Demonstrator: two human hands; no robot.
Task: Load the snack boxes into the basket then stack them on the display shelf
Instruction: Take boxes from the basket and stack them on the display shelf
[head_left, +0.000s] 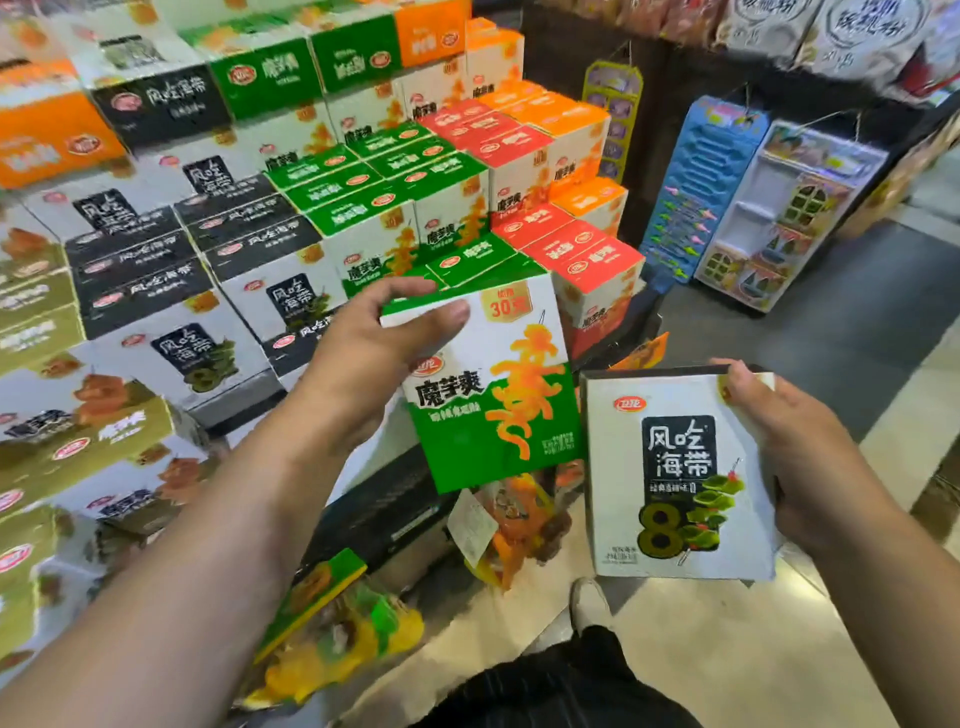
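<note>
Nearest me, down at the bottom edge, I see one shoe (589, 605) on the pale floor (727, 649). Left of it lie snack bags (332, 629) in yellow and green wrappers.

Above those, both hands are up and each carries a box. My left hand (363, 358) has its grip clamped on the upper left corner of the green box (488, 384), thumb on the printed front and fingers over the top. That box stands on end in the air with its long axis close to vertical and its top leaning a little left. Its front faces me.

My right hand (795, 452) has its grip closed round the right edge of the grey box (675, 478), with fingertips hooked over the top right corner. This box is upright too, long axis vertical, front toward me. It hangs lower than the green one and just beside it; I cannot tell whether they touch.

Behind the green box rises the display stack (358, 208), stepped rows of black, green, red and orange boxes. The green box is held in front of its lower right corner.

Farthest right, toy cards (696, 197) hang against a dark wall.
</note>
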